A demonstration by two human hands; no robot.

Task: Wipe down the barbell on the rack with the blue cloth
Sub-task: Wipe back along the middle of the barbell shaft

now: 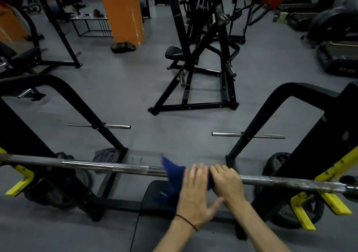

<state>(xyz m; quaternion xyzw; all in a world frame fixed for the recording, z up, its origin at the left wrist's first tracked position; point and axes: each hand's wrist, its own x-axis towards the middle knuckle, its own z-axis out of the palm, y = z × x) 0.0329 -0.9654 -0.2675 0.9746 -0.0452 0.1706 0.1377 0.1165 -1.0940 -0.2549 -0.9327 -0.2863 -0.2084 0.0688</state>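
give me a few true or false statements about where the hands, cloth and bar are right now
1. The dark blue cloth is draped over the long steel barbell. True.
2. Both hands are on the cloth at the bar. True: the left hand and the right hand lie side by side there.
3. The barbell lies on the floor. False: it rests across the black rack with yellow hooks.
4. The left wrist is bare. False: it wears a thin dark wrist band.
5. The cloth sits at the bar's far left end. False: it sits near the middle, above the black padded bench.
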